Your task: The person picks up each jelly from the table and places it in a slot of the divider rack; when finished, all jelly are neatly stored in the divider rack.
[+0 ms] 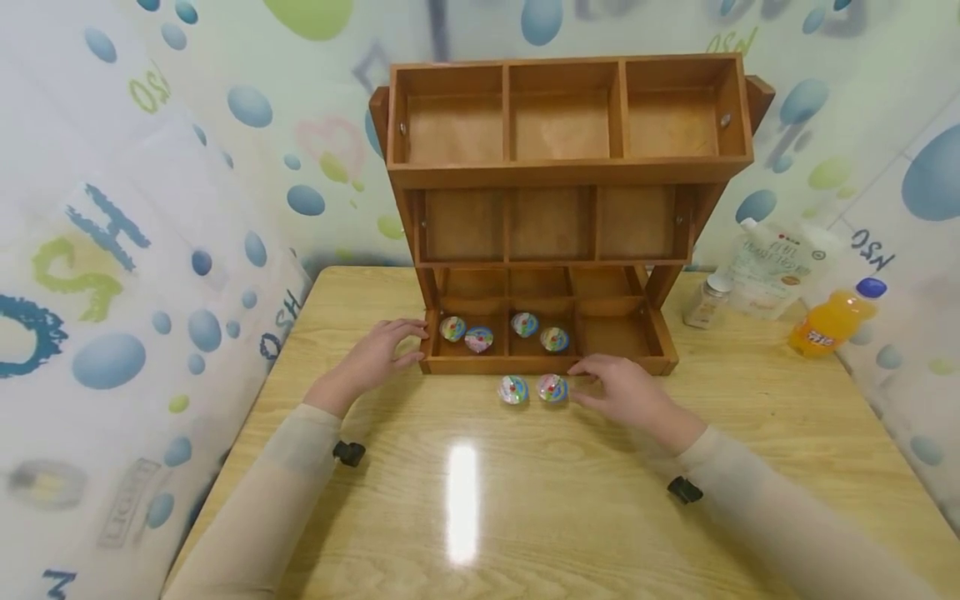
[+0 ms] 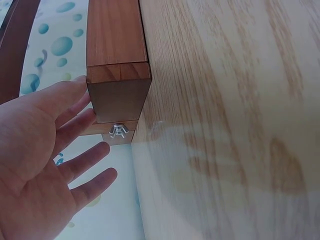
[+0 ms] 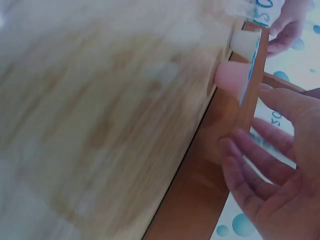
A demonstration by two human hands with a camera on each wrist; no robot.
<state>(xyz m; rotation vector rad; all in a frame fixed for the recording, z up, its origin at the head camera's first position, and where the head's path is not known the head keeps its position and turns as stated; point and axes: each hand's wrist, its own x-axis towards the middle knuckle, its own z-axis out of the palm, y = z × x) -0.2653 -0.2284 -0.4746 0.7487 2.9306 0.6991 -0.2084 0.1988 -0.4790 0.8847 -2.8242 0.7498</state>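
A brown wooden three-tier rack (image 1: 570, 172) stands on the table, its tiers split into compartments. My left hand (image 1: 378, 354) is at the left end of the bottom tier, fingers spread; in the left wrist view the thumb and forefinger touch or nearly touch the wood's corner (image 2: 120, 95). Two small lidded jelly cups sit before the rack: one pale (image 1: 513, 389), one pink (image 1: 552, 388). Beside the pink cup is my right hand (image 1: 622, 392), fingers loosely bent, holding nothing. In the bottom tier, two cups (image 1: 453, 328) lie in the left compartment and two (image 1: 524, 324) in the middle one.
To the right of the rack stand a small capped jar (image 1: 707, 303), a pale spouted pouch (image 1: 776, 267) and an orange drink bottle (image 1: 832, 321) with a blue cap. Patterned walls (image 1: 150, 250) border the wooden table (image 1: 570, 508).
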